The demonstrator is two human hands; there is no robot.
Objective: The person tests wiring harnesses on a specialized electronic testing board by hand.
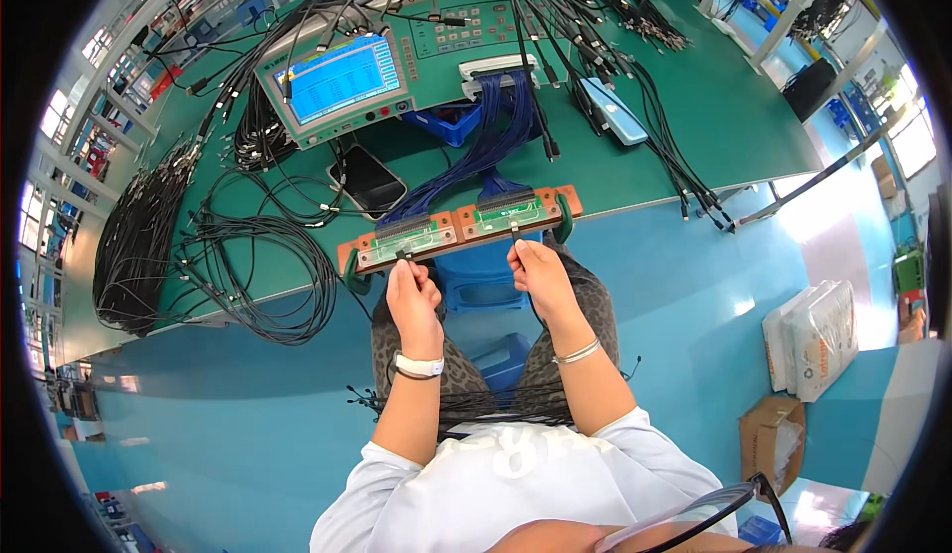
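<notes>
At the table's front edge, a brown fixture block (pixel 457 232) carries two green circuit boards. My left hand (pixel 415 300) pinches a black cable connector (pixel 403 255) at the front of the left board (pixel 409 240). Held in the closed fingers of my right hand (pixel 541 275) is another cable connector (pixel 515 231), which meets the front of the right board (pixel 504 218). Whether either connector is fully seated cannot be made out. Bundled dark blue wires (pixel 466 164) run from both boards back to a tester (pixel 451 32) with a lit screen (pixel 337 79). A bundle of black cables (pixel 496 409) lies across my lap.
Coiled black cables (pixel 263 275) and a thick cable bundle (pixel 149 226) lie on the left of the green table. A phone (pixel 369 180) sits behind the fixture, a light-blue case (pixel 613 112) farther right. More cables drape over the tester. A blue stool (pixel 483 280) stands below.
</notes>
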